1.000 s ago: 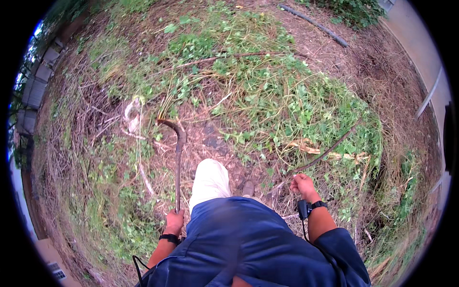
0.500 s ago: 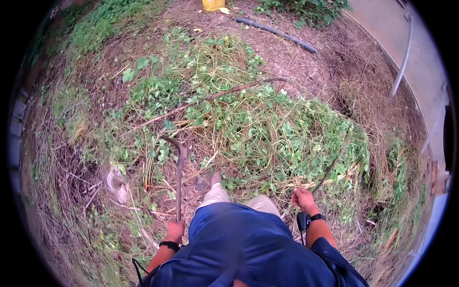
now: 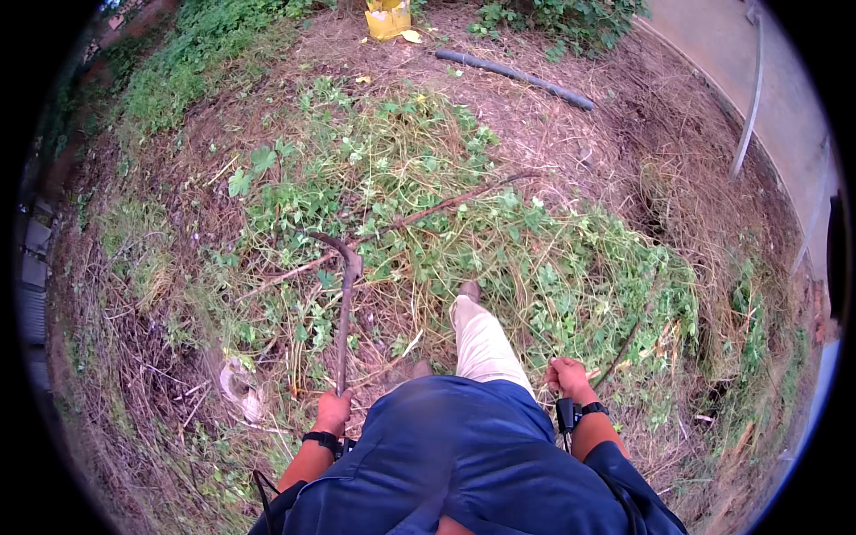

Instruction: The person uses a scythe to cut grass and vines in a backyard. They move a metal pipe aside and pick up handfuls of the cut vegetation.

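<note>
Head view: the left hand is wrapped around the lower handle of a sickle, which points forward with its hooked tip turned left. The right hand is well apart from it, fingers curled, its palm hidden; whether it grips anything I cannot tell. A thin dark stick runs just beside that wrist, seemingly among the leaves.

Ahead of the hands, the sickle's head shows across a long branch; whether the two touch is unclear. One shoe is set forward at the edge of the vines, which spread low and tangled in front and to the right, many with leaves green and stems strewn in all directions.

Judging by this, the growth is only partly down: much of the near patch looks flattened and loose, though which stems are cut through cannot be made out. To the left, bare twigs lie around a pale object too unclear to name. Leafy stuff left untouched seems to be farther out: the greenery at upper left and a bush beyond the pipe. Brown litter surrounds that pipe, with a yellow bucket nearby.
</note>
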Motion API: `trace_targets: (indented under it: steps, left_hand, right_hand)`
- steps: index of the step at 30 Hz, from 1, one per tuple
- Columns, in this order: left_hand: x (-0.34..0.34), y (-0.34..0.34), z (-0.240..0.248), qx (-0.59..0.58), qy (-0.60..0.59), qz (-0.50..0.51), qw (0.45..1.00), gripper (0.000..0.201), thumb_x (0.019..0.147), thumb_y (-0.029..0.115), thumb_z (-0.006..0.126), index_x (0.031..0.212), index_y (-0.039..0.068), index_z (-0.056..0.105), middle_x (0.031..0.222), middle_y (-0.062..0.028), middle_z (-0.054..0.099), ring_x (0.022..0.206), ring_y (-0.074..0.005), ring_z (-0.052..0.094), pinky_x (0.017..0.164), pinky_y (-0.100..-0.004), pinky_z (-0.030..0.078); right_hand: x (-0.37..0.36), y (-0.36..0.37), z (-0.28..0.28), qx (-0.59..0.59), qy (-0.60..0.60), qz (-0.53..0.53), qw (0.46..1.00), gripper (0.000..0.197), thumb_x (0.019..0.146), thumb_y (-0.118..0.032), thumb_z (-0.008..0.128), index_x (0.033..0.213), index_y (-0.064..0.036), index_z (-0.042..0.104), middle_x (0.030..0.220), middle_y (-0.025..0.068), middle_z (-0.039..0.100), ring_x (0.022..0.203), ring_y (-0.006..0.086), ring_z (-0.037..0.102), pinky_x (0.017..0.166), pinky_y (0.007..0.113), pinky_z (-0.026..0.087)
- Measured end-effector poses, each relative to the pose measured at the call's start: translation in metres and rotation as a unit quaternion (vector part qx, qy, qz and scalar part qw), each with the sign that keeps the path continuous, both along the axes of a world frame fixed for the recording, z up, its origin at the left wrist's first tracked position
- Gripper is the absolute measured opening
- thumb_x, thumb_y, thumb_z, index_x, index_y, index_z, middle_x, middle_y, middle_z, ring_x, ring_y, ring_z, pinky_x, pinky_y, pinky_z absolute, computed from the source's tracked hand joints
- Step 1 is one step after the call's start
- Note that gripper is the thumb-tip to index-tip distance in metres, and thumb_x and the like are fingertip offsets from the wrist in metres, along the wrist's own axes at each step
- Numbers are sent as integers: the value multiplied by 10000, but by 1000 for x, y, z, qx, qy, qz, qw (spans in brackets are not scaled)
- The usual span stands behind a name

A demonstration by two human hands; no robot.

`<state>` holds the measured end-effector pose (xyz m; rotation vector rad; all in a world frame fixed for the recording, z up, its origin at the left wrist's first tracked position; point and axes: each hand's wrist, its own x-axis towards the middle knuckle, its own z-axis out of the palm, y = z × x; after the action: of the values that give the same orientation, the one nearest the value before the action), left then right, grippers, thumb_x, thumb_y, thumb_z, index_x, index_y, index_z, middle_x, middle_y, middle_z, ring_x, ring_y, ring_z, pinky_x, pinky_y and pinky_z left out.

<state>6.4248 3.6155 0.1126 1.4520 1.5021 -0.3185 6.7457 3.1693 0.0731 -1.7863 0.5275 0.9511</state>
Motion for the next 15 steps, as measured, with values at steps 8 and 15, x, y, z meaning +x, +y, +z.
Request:
trace_targets:
  steps: [8, 15]
  left_hand:
    - [117, 18, 52, 20, 55, -32, 998, 270, 839, 213, 670, 862, -44, 590, 634, -74, 572, 484, -154, 518, 431, -323, 416]
    - [216, 71, 12, -15, -23, 44, 999, 181, 850, 160, 651, 830, 2, 564, 599, -35, 525, 462, -129, 477, 415, -295, 363]
  right_hand:
    - [108, 69, -10, 44, 32, -10, 998, 188, 935, -218, 577, 973, -34, 582, 783, 80, 647, 603, 171, 644, 503, 263, 510]
    - [212, 59, -15, 28, 41, -37, 998, 189, 929, -219, 584, 981, -37, 580, 782, 77, 648, 615, 178, 657, 506, 268, 523]
